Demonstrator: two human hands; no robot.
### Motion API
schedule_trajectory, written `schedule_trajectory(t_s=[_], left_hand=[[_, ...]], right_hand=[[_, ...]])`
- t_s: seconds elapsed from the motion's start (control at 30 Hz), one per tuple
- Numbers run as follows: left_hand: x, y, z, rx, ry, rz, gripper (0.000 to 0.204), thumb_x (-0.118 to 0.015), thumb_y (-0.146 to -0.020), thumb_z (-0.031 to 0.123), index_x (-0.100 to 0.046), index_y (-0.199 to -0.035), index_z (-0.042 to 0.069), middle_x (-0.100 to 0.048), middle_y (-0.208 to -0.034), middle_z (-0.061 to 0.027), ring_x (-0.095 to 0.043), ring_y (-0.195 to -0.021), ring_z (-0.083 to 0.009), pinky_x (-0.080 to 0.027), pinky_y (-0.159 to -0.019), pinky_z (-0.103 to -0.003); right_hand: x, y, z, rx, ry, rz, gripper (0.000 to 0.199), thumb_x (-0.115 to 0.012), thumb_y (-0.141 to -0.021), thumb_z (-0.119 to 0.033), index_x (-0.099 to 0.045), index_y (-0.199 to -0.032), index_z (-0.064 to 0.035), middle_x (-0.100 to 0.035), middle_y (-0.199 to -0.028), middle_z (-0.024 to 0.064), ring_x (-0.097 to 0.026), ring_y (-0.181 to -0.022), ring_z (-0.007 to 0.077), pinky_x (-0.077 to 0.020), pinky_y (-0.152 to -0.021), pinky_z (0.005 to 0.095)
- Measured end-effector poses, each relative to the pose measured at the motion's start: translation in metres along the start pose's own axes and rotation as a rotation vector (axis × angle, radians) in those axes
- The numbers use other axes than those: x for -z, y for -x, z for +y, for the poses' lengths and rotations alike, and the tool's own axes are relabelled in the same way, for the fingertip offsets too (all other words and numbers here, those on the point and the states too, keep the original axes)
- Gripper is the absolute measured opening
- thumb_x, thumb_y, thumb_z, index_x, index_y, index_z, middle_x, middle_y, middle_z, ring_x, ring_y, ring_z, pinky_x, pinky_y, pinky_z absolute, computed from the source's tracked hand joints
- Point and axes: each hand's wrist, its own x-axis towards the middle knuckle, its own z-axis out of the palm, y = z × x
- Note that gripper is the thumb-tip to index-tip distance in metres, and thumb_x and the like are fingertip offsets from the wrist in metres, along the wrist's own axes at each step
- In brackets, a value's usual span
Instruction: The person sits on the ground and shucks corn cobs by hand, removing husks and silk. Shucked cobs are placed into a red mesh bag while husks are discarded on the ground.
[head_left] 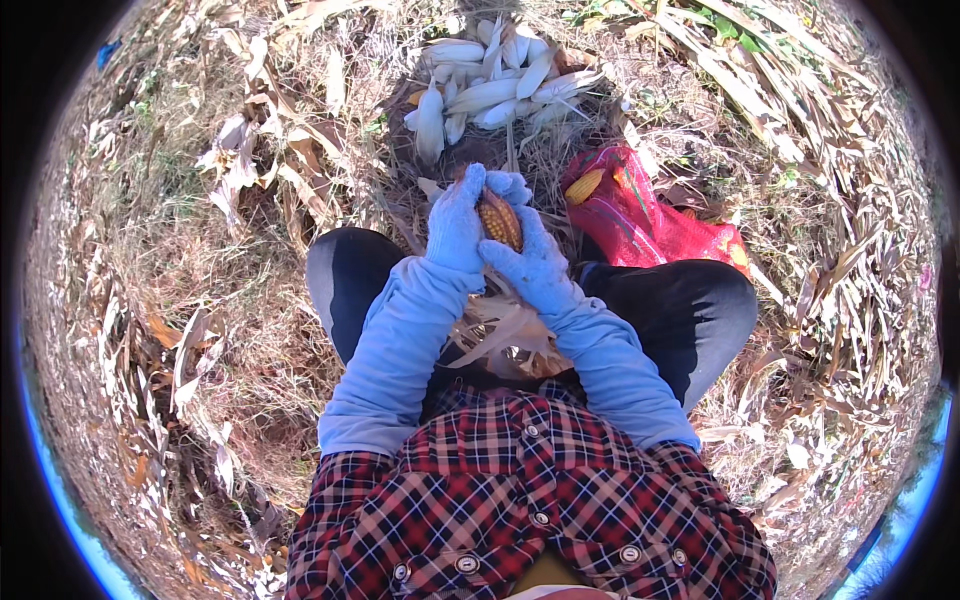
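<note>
Both my hands wear pale blue gloves and meet in front of my crossed legs. Between them is an ear of corn (500, 221) with its yellow-orange kernels bare. My left hand (458, 222) is closed around its left side and upper end. My right hand (535, 262) grips it from the right, thumb across the lower end. Loose dry husks (508, 335) lie in my lap under my wrists. Past my hands sits a pile of pale corn ears in their husks (490, 92).
A red mesh sack (650, 220) lies by my right knee, with a yellow corn ear (584, 187) at its far left end and more inside. Dry stalks and leaves (760, 90) cover the ground at the far right. Straw and husk scraps (230, 160) spread on the left.
</note>
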Motion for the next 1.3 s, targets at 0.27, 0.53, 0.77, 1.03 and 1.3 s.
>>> schedule_trajectory(t_s=[0.27,0.53,0.77,1.03,1.3], left_hand=[[0.006,-0.012,-0.012,-0.065,0.452,0.227,0.037,-0.050,-0.112,0.035,-0.058,-0.090,0.007,-0.065,-0.093,-0.0096,-0.065,-0.088,-0.0244,-0.057,-0.096,-0.043],[0.017,-0.015,0.005,-0.005,0.549,0.115,0.040,-0.051,-0.112,0.039,-0.052,-0.083,0.012,-0.045,-0.069,-0.0001,-0.044,-0.059,-0.0159,-0.041,-0.057,-0.031],[0.034,0.003,0.066,0.080,-0.733,0.111,0.042,-0.054,-0.109,0.042,-0.071,-0.120,0.005,-0.062,-0.077,-0.0022,-0.051,-0.060,-0.0082,-0.039,-0.051,-0.026],[0.043,0.008,-0.002,-0.637,-1.964,-0.280,0.067,-0.067,-0.092,0.062,-0.069,-0.135,0.011,-0.072,-0.125,-0.0194,-0.064,-0.122,-0.0369,-0.046,-0.107,-0.044],[0.029,0.026,-0.062,0.225,-1.185,-0.258,0.048,-0.078,-0.093,0.032,-0.067,-0.128,0.002,-0.075,-0.110,-0.0106,-0.069,-0.098,-0.0161,-0.054,-0.089,-0.036]], right_hand=[[-0.030,0.008,0.003,0.237,-0.500,0.240,0.082,-0.082,-0.089,-0.019,-0.035,-0.155,-0.0016,-0.054,-0.143,0.0152,-0.054,-0.130,0.0237,-0.0424,-0.113,0.0385],[-0.016,-0.005,0.006,-0.178,-0.950,0.232,0.037,-0.068,-0.101,-0.020,-0.058,-0.134,-0.0040,-0.067,-0.121,0.0079,-0.065,-0.113,0.0204,-0.0528,-0.100,0.0362],[0.059,-0.035,0.016,0.058,-1.412,0.555,0.031,-0.067,-0.102,-0.041,-0.059,-0.104,-0.0113,-0.064,-0.090,0.0055,-0.067,-0.082,0.0238,-0.0564,-0.096,0.0569],[0.044,-0.026,-0.007,0.040,-1.300,0.443,0.033,-0.065,-0.103,-0.040,-0.059,-0.113,-0.0089,-0.065,-0.092,0.0060,-0.067,-0.081,0.0240,-0.0566,-0.096,0.0580],[0.036,-0.027,-0.002,-0.062,-1.124,0.446,0.038,-0.063,-0.104,-0.041,-0.055,-0.122,-0.0073,-0.063,-0.083,0.0076,-0.067,-0.071,0.0220,-0.0648,-0.070,0.0466]])
